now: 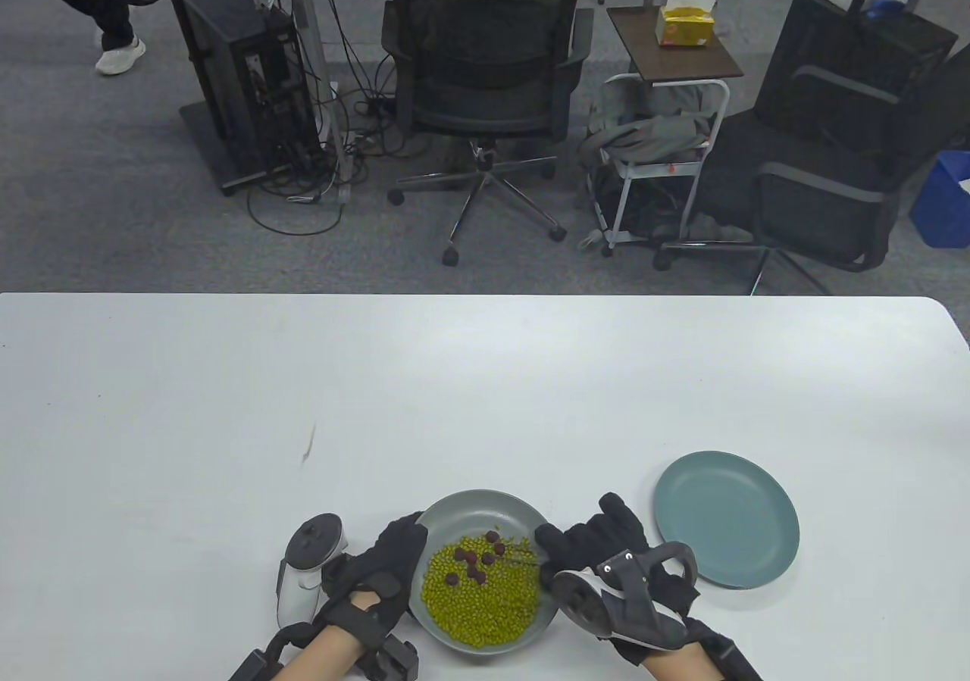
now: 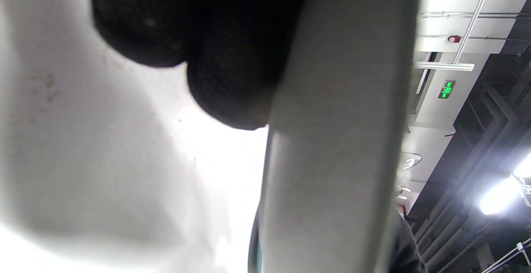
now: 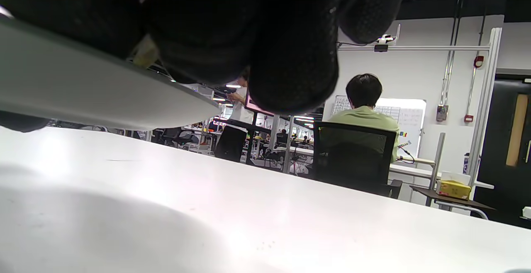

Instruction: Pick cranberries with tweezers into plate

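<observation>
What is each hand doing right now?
Left hand: holds the bowl's rim.
Right hand: holds tweezers over the peas.

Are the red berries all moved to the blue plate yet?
Not yet. The blue plate has no berries on it. The cranberries all lie on the green peas in the gray bowl. The left hand holds the bowl's rim, and the right hand reaches in with thin tweezers. Every berry is left to move.

An office-like lab: swivel chairs (image 1: 485, 98), desktop tower (image 1: 250, 82), tangled cables (image 1: 333, 158), grey carpet (image 1: 114, 204).
</observation>
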Available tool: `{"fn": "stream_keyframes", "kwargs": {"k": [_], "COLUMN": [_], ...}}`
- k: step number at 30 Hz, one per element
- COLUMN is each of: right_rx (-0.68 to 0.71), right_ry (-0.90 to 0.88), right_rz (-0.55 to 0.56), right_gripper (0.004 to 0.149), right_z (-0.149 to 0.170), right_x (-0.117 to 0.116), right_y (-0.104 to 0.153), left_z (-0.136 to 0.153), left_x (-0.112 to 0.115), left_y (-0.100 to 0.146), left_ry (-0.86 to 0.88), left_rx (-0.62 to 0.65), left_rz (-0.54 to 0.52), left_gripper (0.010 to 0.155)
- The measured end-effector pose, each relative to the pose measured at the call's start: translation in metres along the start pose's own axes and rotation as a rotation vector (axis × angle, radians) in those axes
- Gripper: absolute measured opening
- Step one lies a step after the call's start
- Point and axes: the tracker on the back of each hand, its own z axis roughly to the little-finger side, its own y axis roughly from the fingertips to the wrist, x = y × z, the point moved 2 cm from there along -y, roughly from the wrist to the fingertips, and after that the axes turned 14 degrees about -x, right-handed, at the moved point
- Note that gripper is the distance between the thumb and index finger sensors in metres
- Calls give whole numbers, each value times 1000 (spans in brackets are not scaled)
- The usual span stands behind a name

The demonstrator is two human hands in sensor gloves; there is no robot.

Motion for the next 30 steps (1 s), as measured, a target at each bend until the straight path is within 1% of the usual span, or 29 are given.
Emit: {"fn": "stream_keyframes", "kwargs": {"k": [11, 16, 26, 30], "right_rx": [15, 6, 8, -17], "right_ry": [-4, -34, -36, -72], "right_rz": [17, 28, 35, 53], "right_gripper": [47, 46, 46, 45], "right_z": [-4, -3, -6, 1], "right_x": [-2, 1, 2, 9], "right_y": [0, 1, 2, 1], "left_z": [0, -1, -1, -1], "left_x": [-1, -2, -2, -4], "left_y": [1, 1, 1, 1], "left_ry": [-4, 0, -10, -5], "left_rx": [2, 7, 8, 11], "left_rz": [-9, -11, -16, -20], "left_gripper": [59, 59, 60, 60]}}
